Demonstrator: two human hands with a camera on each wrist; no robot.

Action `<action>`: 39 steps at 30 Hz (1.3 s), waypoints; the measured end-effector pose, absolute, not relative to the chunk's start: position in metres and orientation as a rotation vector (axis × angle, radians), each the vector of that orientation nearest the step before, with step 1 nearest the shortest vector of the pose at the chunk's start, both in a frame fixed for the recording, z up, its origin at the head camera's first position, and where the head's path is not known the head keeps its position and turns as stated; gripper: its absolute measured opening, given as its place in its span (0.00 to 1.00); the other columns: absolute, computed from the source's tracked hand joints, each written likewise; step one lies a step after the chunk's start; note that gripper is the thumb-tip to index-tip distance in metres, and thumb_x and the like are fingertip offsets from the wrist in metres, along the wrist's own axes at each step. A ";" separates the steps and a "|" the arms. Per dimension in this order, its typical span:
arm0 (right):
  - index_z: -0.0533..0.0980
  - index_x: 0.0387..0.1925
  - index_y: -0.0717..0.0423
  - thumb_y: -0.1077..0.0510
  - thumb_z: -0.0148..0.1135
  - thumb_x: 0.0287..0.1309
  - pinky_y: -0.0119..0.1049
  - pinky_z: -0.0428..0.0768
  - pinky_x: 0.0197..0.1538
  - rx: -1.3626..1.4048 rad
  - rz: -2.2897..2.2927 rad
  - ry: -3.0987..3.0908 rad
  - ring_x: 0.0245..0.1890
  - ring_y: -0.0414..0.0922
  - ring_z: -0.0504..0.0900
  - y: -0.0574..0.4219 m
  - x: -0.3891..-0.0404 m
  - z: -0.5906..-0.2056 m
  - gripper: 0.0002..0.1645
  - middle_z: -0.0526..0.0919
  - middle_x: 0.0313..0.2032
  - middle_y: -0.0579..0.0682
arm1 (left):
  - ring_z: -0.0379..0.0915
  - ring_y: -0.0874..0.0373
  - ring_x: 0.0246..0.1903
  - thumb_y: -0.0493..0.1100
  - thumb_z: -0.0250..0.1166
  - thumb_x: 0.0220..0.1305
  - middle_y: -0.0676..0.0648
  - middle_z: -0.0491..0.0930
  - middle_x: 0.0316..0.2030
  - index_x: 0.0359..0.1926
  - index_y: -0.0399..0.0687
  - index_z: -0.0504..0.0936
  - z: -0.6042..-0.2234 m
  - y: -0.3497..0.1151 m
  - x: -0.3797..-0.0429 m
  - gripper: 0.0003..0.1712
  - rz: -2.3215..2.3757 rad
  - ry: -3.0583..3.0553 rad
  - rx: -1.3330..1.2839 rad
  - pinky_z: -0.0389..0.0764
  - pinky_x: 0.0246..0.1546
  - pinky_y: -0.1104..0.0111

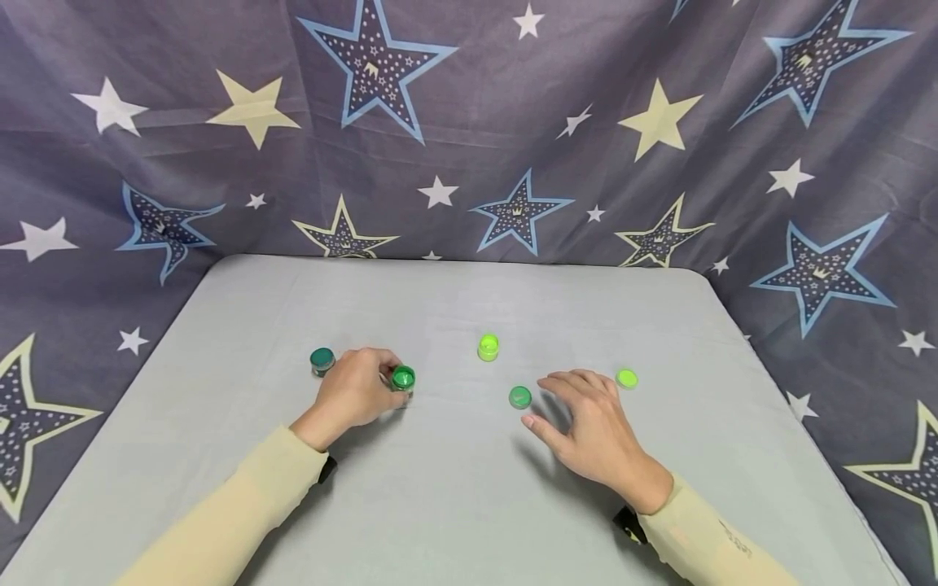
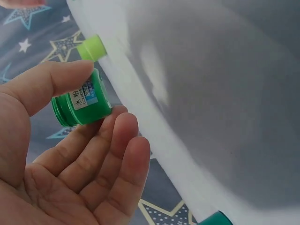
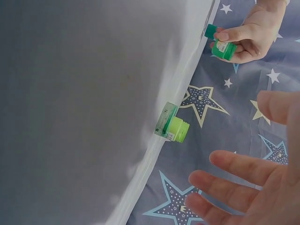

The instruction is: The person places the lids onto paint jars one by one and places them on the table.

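My left hand pinches a small open jar of green gouache paint between thumb and fingers, low over the table. The left wrist view shows a printed label on this green jar. Just left of that hand stands a dark teal jar with its top covered. My right hand hovers with fingers spread, holding nothing. Its thumb and index finger are close to a green lid lying on the table. In the right wrist view the green lid partly covers the light green jar.
An uncapped light green jar stands farther back, between the hands. Its matching light green lid lies beyond the right hand's fingers. A pale grey cloth covers the table. Behind it hangs a dark curtain printed with stars.
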State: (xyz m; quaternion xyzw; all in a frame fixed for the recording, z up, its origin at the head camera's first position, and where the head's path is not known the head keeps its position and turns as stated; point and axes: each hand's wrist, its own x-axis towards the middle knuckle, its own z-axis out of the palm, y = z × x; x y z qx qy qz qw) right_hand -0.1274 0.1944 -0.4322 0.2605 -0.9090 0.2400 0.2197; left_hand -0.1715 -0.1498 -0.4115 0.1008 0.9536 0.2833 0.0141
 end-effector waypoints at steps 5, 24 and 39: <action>0.84 0.50 0.55 0.38 0.72 0.56 0.56 0.68 0.58 0.728 0.652 -2.531 0.53 0.56 0.80 0.191 -0.132 -0.432 0.30 0.87 0.48 0.51 | 0.77 0.58 0.31 0.42 0.82 0.49 0.53 0.84 0.32 0.41 0.48 0.89 -0.409 -0.145 -0.165 0.17 0.915 2.974 0.335 0.78 0.34 0.62; 0.85 0.50 0.58 0.45 0.78 0.52 0.53 0.70 0.55 0.703 0.549 -2.675 0.49 0.54 0.80 0.179 -0.143 -0.432 0.29 0.88 0.45 0.53 | 0.74 0.63 0.26 0.41 0.82 0.49 0.55 0.82 0.30 0.39 0.53 0.89 -0.406 -0.132 -0.145 0.15 0.963 2.974 0.382 0.76 0.28 0.65; 0.85 0.49 0.58 0.49 0.80 0.51 0.52 0.69 0.51 0.721 0.451 -2.763 0.45 0.52 0.80 0.170 -0.153 -0.432 0.26 0.88 0.43 0.53 | 0.72 0.65 0.25 0.39 0.83 0.45 0.58 0.80 0.27 0.36 0.54 0.89 -0.407 -0.126 -0.132 0.15 1.010 2.985 0.456 0.75 0.28 0.66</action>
